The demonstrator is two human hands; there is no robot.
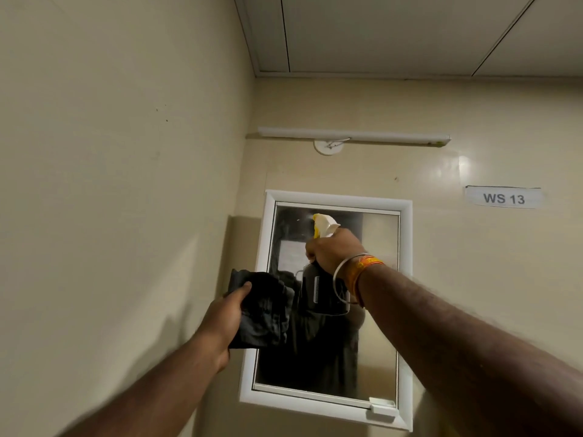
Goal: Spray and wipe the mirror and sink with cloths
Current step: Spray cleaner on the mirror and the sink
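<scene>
So the spray bottle is clenched tight in the right hand, nozzle aimed at the white-framed mirror on the wall. A dark folded cloth is gripped by the left hand, thumb pressed on top, held just beside the mirror's left edge.

Spray bottle neck under right hand
</scene>
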